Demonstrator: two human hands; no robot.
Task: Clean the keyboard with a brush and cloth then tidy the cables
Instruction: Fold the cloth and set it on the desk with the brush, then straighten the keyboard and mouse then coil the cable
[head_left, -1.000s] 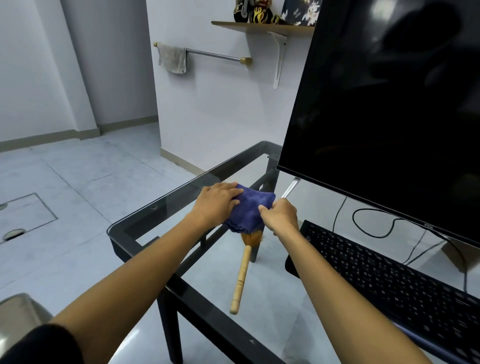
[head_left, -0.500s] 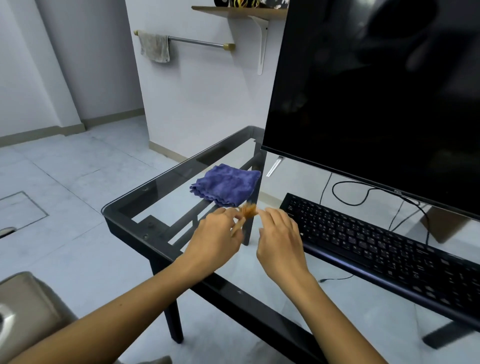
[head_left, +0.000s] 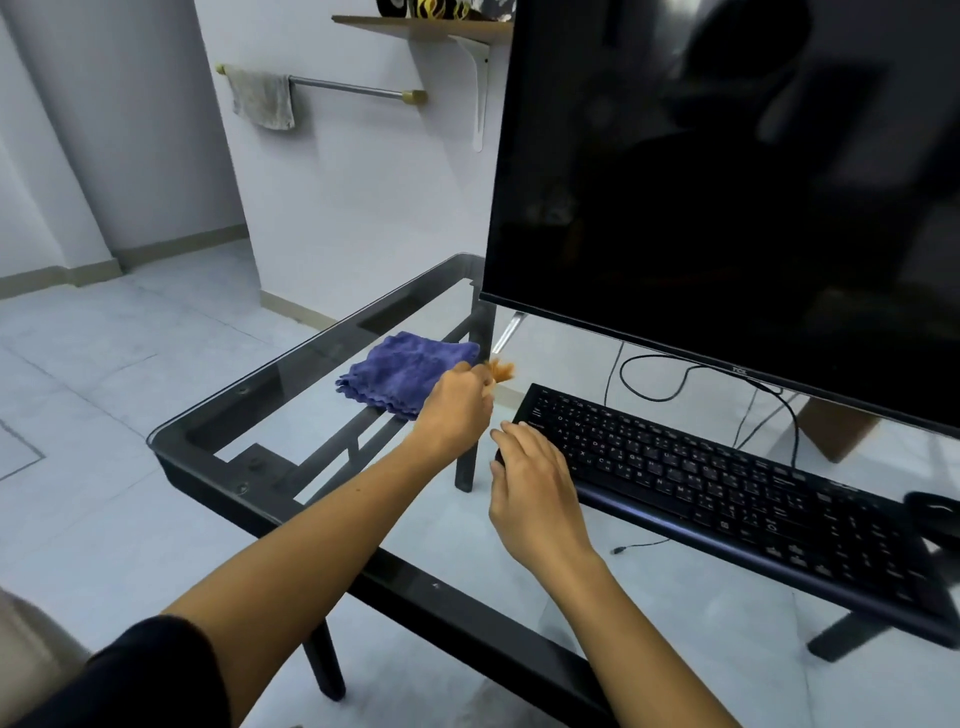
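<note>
The left hand (head_left: 457, 410) is curled around the brush (head_left: 502, 371). Only its orange bristles show, sticking out past the fingers toward the far side; the handle is hidden by the hand. The brush is held above the glass table (head_left: 218, 415), between the cloth (head_left: 400, 371) and the left end of the keyboard (head_left: 727, 478). The purple cloth lies folded on the table to the left of the hand. The right hand (head_left: 535, 480) rests on the keyboard's left end, fingers loosely spread over the keys and holding nothing. A dark monitor (head_left: 727, 182) stands behind the keyboard, and black cables (head_left: 655, 399) loop on the table beneath it.
</note>
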